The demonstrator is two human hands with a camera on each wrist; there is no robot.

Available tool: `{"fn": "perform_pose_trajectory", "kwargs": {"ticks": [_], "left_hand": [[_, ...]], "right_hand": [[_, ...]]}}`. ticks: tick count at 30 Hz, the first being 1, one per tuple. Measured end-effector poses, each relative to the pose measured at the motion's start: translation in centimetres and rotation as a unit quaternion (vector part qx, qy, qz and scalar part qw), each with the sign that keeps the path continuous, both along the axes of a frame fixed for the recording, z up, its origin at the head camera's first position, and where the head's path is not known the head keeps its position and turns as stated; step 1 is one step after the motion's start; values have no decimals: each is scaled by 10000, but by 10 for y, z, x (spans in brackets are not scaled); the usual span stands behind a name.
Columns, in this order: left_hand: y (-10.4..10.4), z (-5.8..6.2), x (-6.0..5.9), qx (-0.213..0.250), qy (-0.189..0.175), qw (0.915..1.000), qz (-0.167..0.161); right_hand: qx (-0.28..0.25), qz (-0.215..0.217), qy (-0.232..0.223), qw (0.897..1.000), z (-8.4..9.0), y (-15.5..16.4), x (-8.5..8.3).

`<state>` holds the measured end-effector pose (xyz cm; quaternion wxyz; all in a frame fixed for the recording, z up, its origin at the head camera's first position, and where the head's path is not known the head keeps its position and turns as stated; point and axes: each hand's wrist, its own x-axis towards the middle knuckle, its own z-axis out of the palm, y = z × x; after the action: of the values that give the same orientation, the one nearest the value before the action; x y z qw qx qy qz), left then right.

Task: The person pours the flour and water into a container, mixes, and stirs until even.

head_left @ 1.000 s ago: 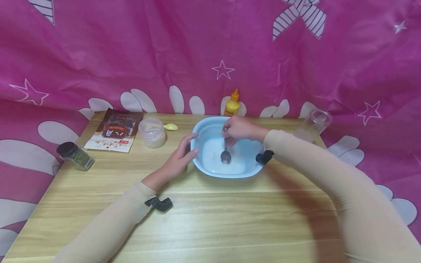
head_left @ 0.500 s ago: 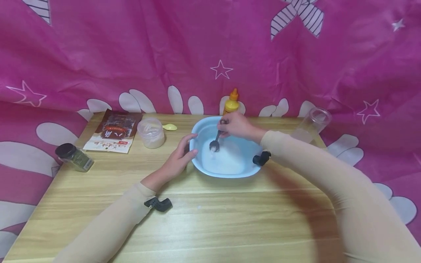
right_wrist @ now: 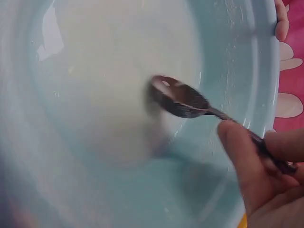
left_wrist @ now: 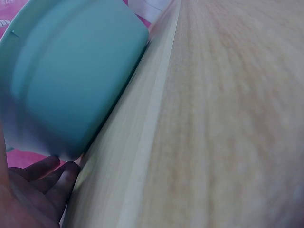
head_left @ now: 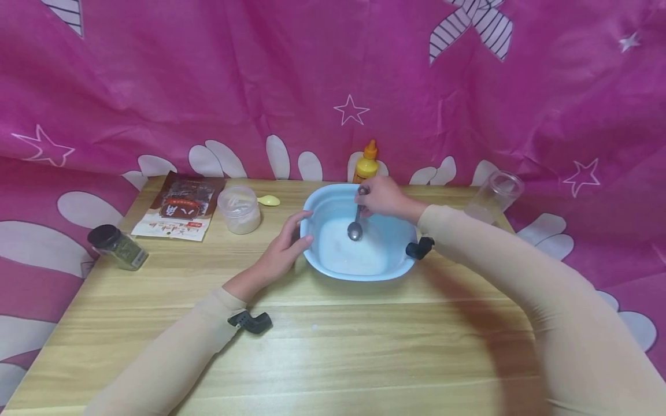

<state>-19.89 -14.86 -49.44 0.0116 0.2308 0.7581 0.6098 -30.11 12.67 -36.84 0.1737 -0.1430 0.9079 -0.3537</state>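
At table centre, the right hand (head_left: 381,199) pinches the spoon (head_left: 356,226) by its handle, the spoon's head now at about 12 o'clock in the bowl (head_left: 317,203); half a second ago it sat toward 10 o'clock and a second ago lower, near 6, so the spoon is circling through the white liquid (head_left: 359,257) and stirring looks to be under way. The left hand (head_left: 285,249) stays at the bowl's 9 o'clock side, fingers curved against the rim, steadying it. From the bowl, a lidless tub (head_left: 239,209) holding something pale stands at 9 o'clock, the dark-capped jar (head_left: 117,247) of greenish contents further out, a yellow bottle (head_left: 366,164) at 12, and an empty-looking clear cup (head_left: 493,196) at 3.
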Motion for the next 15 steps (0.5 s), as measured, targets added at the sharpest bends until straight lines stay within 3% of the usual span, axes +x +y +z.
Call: {"fn": "perform_pose_trajectory", "kwargs": {"ticks": [3,6,10,15], "left_hand": [[0,0,0,0,10,10000,-1],[0,0,0,34,3,10000,-16],[1,1,-1,41,-6,10000,-32],[0,1,0,24,-38,10000,-43]], "right_hand": [[-520,132,-381,9978,-2,-2,0],[-713,503,-960,9915,-3,-3,3],[-297,870,-1240,9880,-3,1,3],[317,824,-980,9913,2,6,-2]]}}
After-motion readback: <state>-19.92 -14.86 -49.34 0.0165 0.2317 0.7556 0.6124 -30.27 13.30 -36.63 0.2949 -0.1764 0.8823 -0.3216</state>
